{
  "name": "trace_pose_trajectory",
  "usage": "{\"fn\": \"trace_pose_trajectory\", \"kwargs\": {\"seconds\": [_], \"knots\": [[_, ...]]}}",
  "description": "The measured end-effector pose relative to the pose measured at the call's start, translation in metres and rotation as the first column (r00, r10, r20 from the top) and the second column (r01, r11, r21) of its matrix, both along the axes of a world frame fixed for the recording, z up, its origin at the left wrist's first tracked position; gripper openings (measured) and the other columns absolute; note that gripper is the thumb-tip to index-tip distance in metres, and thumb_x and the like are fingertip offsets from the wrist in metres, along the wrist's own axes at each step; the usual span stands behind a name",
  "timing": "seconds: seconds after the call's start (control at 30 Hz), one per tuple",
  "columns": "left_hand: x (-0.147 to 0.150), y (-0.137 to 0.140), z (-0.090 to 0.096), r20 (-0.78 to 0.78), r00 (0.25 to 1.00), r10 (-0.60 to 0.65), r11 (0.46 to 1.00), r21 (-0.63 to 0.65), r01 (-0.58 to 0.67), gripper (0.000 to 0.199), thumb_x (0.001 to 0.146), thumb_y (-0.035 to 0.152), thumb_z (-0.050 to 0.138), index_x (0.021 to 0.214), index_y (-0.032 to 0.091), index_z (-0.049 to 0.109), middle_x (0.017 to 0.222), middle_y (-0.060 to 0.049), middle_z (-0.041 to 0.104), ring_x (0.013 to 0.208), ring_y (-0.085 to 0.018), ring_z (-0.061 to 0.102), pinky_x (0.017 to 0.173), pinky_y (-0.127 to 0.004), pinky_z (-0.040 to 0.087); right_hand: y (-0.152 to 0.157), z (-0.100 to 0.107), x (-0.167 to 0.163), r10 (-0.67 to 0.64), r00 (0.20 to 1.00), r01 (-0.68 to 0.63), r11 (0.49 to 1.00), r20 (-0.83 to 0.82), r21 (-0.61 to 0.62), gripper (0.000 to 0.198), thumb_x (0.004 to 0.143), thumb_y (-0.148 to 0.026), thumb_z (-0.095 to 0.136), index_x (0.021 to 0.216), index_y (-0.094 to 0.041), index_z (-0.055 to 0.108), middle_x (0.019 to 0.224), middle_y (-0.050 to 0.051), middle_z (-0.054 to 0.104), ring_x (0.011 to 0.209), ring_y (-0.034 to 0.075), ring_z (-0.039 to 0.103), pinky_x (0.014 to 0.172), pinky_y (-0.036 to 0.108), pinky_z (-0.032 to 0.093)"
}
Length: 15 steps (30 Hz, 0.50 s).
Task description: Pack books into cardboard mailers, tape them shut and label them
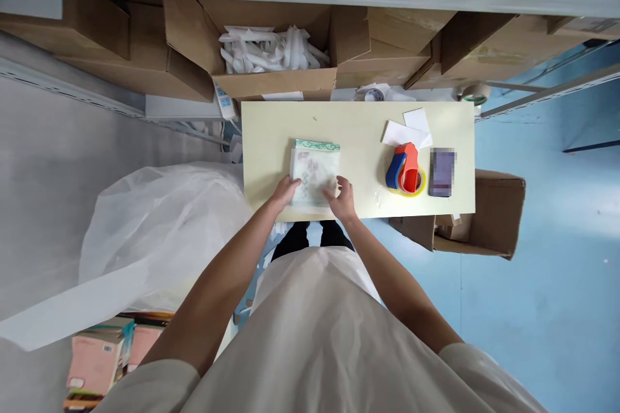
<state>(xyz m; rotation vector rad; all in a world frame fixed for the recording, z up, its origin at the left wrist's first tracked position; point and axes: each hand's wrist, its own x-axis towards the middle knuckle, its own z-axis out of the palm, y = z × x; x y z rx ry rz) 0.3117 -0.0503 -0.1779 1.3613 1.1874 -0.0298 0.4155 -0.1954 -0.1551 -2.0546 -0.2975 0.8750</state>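
A flat, book-shaped packet [316,171] lies near the front of the cream table, left of its middle. Whitish see-through wrapping covers it, with faint printing showing through and a green patterned band along its far edge. My left hand [285,193] grips its left edge, thumb on top. At the lower right side, my right hand [343,200] has its thumb on the packet and its fingers curled by the edge, closed on it. A red and blue tape dispenser [409,169] with a clear yellowish roll stands to the right, apart from both hands.
White cards [404,133] and a blurred-out purple phone [442,172] lie on the table [271,122]. Behind it, an open carton [276,84] holds white wrapping pieces. A large plastic bag [165,226] and stacked books [94,361] are at left; an open box [498,213] is at right.
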Motion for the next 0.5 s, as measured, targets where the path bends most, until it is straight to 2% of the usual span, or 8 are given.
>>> {"fn": "trace_pose_trajectory", "kwargs": {"seconds": [0.1,0.2,0.27,0.33,0.4,0.5], "knots": [[-0.002,-0.002,-0.005,-0.088,0.995,-0.041,0.987,0.149,0.054,0.047,0.074,0.029,0.062,0.118,0.015,0.051,0.114,-0.015,0.063,0.105,-0.028,0.060,0.091,-0.043,0.046,-0.013,-0.018,0.004,-0.016,0.994,0.010,0.998,-0.109,-0.059,0.067,0.070,-0.040,0.064,0.130,-0.020,0.042,0.122,0.013,0.051,0.108,0.026,0.053,0.091,0.043,0.045],[-0.007,-0.010,-0.003,-0.195,0.977,-0.082,0.922,0.359,0.148,0.053,0.073,0.025,0.063,0.122,0.016,0.047,0.124,-0.017,0.055,0.122,-0.030,0.048,0.103,-0.047,0.037,-0.014,-0.029,0.003,0.022,0.993,-0.026,0.999,-0.115,-0.032,0.061,0.069,-0.035,0.064,0.126,-0.020,0.048,0.116,0.011,0.053,0.099,0.023,0.055,0.088,0.041,0.046],[-0.014,-0.018,0.000,-0.252,0.965,-0.067,0.893,0.417,0.171,0.052,0.073,0.027,0.063,0.121,0.015,0.048,0.131,-0.019,0.047,0.130,-0.033,0.036,0.107,-0.051,0.029,-0.017,-0.031,0.004,0.019,0.992,-0.022,1.000,-0.127,-0.022,0.060,0.068,-0.033,0.065,0.124,-0.021,0.051,0.114,0.009,0.054,0.095,0.021,0.056,0.087,0.040,0.047],[-0.024,-0.028,0.004,-0.281,0.960,-0.012,0.908,0.399,0.128,0.057,0.073,0.029,0.064,0.125,0.015,0.045,0.136,-0.020,0.041,0.135,-0.035,0.027,0.109,-0.054,0.024,-0.021,-0.028,0.008,-0.007,0.985,0.000,0.999,-0.172,-0.038,0.060,0.066,-0.032,0.066,0.124,-0.022,0.052,0.111,0.008,0.055,0.089,0.019,0.057,0.082,0.040,0.049],[-0.033,-0.041,0.006,-0.271,0.962,0.043,0.946,0.321,0.048,0.062,0.075,0.029,0.063,0.131,0.016,0.040,0.136,-0.020,0.039,0.137,-0.034,0.024,0.110,-0.054,0.022,-0.026,-0.021,0.014,-0.040,0.973,0.022,0.997,-0.226,-0.080,0.061,0.065,-0.033,0.067,0.124,-0.024,0.053,0.110,0.008,0.054,0.084,0.019,0.057,0.075,0.038,0.051],[-0.038,-0.058,0.010,-0.223,0.966,0.131,0.985,0.143,-0.101,0.063,0.078,0.028,0.059,0.136,0.019,0.036,0.138,-0.018,0.038,0.132,-0.030,0.034,0.109,-0.048,0.028,-0.022,-0.006,0.020,-0.063,0.934,0.025,0.993,-0.351,-0.112,0.062,0.066,-0.032,0.066,0.127,-0.029,0.051,0.111,0.007,0.053,0.082,0.018,0.057,0.064,0.034,0.052]]}}
